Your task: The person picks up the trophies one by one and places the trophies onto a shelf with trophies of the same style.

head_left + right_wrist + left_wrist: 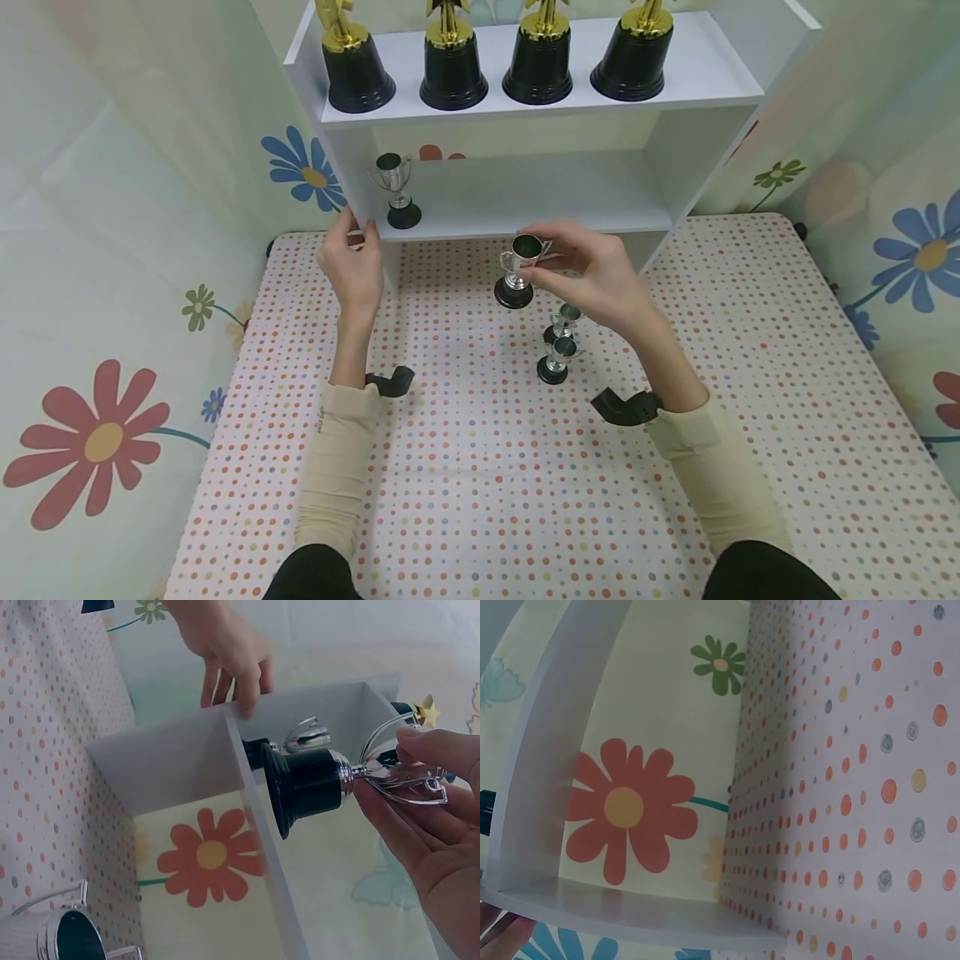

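Shiny flared trophy (515, 273) in right hand (596, 273)

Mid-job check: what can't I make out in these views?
Gold trophies: head view, tops cut off by the top edge.
Rear cup of the pair: head view, base partly hidden by the front cup.
Held cup: right wrist view, bowl partly covered by the right hand.
Left hand: left wrist view, mostly cut off at the lower-left corner.
Sleeve print: head view, too small to read.
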A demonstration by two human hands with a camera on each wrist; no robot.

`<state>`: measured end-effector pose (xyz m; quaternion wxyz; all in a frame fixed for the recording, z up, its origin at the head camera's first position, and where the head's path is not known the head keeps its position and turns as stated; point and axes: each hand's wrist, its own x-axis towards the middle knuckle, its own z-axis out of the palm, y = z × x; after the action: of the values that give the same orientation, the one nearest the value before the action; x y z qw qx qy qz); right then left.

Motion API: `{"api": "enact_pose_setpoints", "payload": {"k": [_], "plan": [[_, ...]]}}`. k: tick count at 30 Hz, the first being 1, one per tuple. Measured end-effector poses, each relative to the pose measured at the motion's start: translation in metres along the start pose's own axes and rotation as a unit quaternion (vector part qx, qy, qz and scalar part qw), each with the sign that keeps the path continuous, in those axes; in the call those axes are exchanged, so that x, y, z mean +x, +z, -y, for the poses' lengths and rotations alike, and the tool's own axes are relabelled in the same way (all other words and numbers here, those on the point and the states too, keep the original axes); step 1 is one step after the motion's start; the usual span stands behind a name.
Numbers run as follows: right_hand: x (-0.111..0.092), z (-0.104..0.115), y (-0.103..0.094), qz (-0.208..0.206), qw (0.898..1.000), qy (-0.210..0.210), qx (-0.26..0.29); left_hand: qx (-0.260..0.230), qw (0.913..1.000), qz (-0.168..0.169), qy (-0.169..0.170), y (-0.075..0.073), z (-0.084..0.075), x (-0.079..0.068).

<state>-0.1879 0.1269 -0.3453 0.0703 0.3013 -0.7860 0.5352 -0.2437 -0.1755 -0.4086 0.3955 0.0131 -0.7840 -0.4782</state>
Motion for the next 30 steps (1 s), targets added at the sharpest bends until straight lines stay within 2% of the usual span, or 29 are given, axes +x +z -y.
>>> {"api": "enact_pose_setpoints", "payload": {"k": [5,16,21,30], "plan": [[0.001,0.000,0.005,0.005,1.000,-0.018,-0.005,-0.001,1.0000,-0.004,0.001,-0.002,-0.001,0.001],[0.009,0.001,0.010,0.005,1.000,-0.018,-0.003,-0.001,1.0000,0.002,0.009,-0.001,0.000,0.000],[0.020,0.007,0.013,0.003,1.000,0.002,-0.011,-0.001,1.0000,0.001,0.009,-0.001,0.000,0.000],[0.041,0.008,0.018,-0.003,1.000,0.004,-0.010,-0.007,1.0000,-0.001,0.004,0.000,0.001,0.000]]}}
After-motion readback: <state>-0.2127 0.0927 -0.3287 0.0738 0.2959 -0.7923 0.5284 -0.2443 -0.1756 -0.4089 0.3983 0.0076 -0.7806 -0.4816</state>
